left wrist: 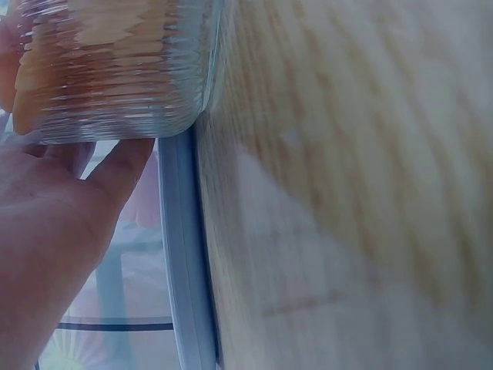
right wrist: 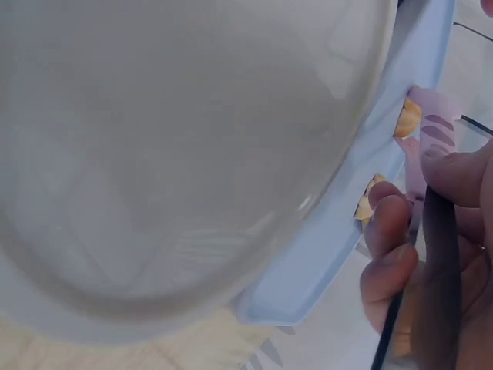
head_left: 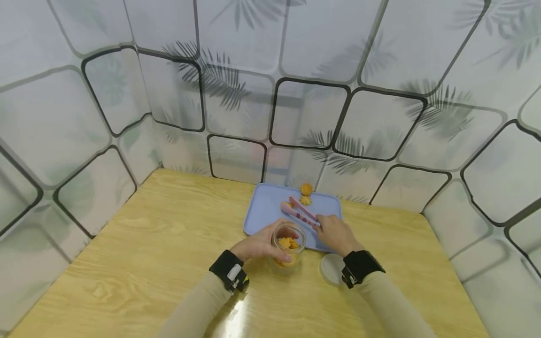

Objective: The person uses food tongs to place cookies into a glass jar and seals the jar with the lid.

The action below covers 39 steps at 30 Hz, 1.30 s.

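Observation:
My left hand (head_left: 268,244) grips a clear ribbed glass jar (left wrist: 131,100) standing on the table at the tray's front edge. Orange-brown cookies (head_left: 289,242) lie inside it. In my right hand (head_left: 336,233) are pink-tipped tongs (head_left: 302,215) with dark handles, thumb and fingers curled round them. The tong tips reach over the blue tray (head_left: 265,217), and a cookie (right wrist: 408,119) sits between them. Two more cookies, a round one (head_left: 306,189) and a flower-shaped one (head_left: 305,200), lie behind the tongs on the tray.
A pale round lid (head_left: 332,269) lies on the wooden table (head_left: 169,244) below my right wrist, and it fills much of the right wrist view. Patterned curtain (head_left: 236,117) hangs close behind the tray and along both sides of the table.

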Each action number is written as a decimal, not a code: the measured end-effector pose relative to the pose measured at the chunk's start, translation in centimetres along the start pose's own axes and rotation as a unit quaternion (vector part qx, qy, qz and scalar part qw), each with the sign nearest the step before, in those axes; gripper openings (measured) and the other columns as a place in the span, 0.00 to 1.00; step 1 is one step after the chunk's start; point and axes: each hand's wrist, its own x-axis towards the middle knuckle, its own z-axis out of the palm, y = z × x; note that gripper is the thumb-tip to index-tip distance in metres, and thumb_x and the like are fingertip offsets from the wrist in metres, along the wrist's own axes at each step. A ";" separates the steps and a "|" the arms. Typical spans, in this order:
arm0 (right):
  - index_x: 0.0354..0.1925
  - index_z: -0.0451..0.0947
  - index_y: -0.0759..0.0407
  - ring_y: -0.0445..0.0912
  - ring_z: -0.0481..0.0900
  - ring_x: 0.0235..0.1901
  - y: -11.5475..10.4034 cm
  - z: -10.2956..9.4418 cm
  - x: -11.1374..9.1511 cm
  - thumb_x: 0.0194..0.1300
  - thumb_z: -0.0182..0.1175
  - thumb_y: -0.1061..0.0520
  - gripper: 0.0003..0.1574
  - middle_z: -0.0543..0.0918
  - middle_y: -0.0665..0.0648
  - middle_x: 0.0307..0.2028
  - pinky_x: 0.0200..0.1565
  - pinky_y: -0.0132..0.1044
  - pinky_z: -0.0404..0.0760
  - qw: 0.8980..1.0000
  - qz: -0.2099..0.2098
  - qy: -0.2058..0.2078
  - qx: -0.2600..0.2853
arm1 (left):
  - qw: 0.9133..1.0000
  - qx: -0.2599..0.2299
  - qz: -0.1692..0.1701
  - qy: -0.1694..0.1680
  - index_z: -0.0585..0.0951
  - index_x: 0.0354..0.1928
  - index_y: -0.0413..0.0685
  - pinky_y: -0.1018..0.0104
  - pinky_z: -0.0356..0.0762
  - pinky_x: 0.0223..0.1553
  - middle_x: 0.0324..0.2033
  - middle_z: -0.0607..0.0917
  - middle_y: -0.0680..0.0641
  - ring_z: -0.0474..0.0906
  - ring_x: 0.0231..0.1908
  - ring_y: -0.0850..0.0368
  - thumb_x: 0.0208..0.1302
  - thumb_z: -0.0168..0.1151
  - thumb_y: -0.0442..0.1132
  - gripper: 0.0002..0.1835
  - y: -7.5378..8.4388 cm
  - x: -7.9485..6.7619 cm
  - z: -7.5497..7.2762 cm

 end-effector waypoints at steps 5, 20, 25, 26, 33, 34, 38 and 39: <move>0.30 0.76 0.57 0.42 0.69 0.19 0.0 0.2 -0.8 0.71 0.64 0.57 0.12 0.73 0.51 0.18 0.26 0.37 0.66 0.999 -0.028 0.017 -0.004 | 1.000 0.003 0.000 -0.006 0.60 0.74 0.40 0.66 0.71 0.64 0.66 0.71 0.26 0.64 0.69 0.31 0.58 0.75 0.33 0.45 -0.3 -0.1 0.0; 0.29 0.73 0.56 0.40 0.60 0.18 0.8 -0.5 -3.3 0.71 0.63 0.59 0.12 0.64 0.48 0.16 0.26 0.34 0.58 0.999 -0.042 0.025 0.009 | 1.000 0.005 0.017 0.003 0.62 0.73 0.44 0.66 0.71 0.63 0.64 0.71 0.24 0.65 0.68 0.30 0.57 0.74 0.31 0.44 0.0 -0.1 0.1; 0.30 0.74 0.57 0.40 0.61 0.19 1.3 -0.4 -4.1 0.69 0.63 0.61 0.10 0.66 0.48 0.17 0.27 0.34 0.60 0.998 -0.041 0.038 0.011 | 1.000 0.013 0.011 -0.001 0.61 0.73 0.39 0.66 0.72 0.63 0.65 0.71 0.25 0.66 0.69 0.34 0.58 0.73 0.31 0.43 0.0 -0.1 0.2; 0.30 0.75 0.57 0.40 0.61 0.19 1.4 -0.4 -4.3 0.69 0.63 0.61 0.10 0.66 0.48 0.17 0.26 0.33 0.60 0.998 -0.038 0.038 0.014 | 1.000 0.012 0.012 -0.003 0.61 0.73 0.39 0.65 0.71 0.64 0.65 0.70 0.25 0.65 0.69 0.34 0.58 0.73 0.30 0.43 0.0 0.0 0.2; 0.34 0.78 0.59 0.40 0.63 0.19 1.8 -0.8 -5.8 0.70 0.62 0.61 0.06 0.68 0.49 0.18 0.25 0.32 0.61 0.998 -0.017 0.046 0.049 | 1.000 0.018 0.010 -0.007 0.62 0.72 0.45 0.65 0.71 0.64 0.65 0.71 0.26 0.65 0.69 0.35 0.58 0.73 0.32 0.42 0.1 0.1 0.4; 0.34 0.78 0.59 0.40 0.63 0.19 1.8 -1.0 -5.9 0.71 0.62 0.61 0.06 0.68 0.49 0.18 0.24 0.32 0.61 0.997 -0.017 0.048 0.054 | 1.000 0.017 0.007 -0.006 0.62 0.73 0.46 0.65 0.71 0.63 0.66 0.71 0.27 0.65 0.69 0.36 0.59 0.73 0.32 0.42 0.1 0.0 0.3; 0.31 0.76 0.57 0.39 0.61 0.18 1.8 -1.3 -6.3 0.71 0.62 0.60 0.09 0.65 0.47 0.17 0.23 0.31 0.58 0.996 -0.020 0.061 0.063 | 1.000 0.015 0.003 -0.003 0.62 0.73 0.49 0.64 0.73 0.62 0.66 0.71 0.28 0.66 0.69 0.37 0.59 0.74 0.33 0.42 0.2 -0.2 0.2; 0.32 0.76 0.57 0.39 0.61 0.18 1.8 -1.3 -6.5 0.71 0.62 0.59 0.09 0.65 0.47 0.17 0.23 0.31 0.58 0.996 -0.020 0.062 0.064 | 1.000 0.013 0.004 -0.003 0.63 0.72 0.49 0.65 0.73 0.62 0.66 0.71 0.28 0.65 0.69 0.35 0.59 0.74 0.33 0.42 0.1 -0.2 0.2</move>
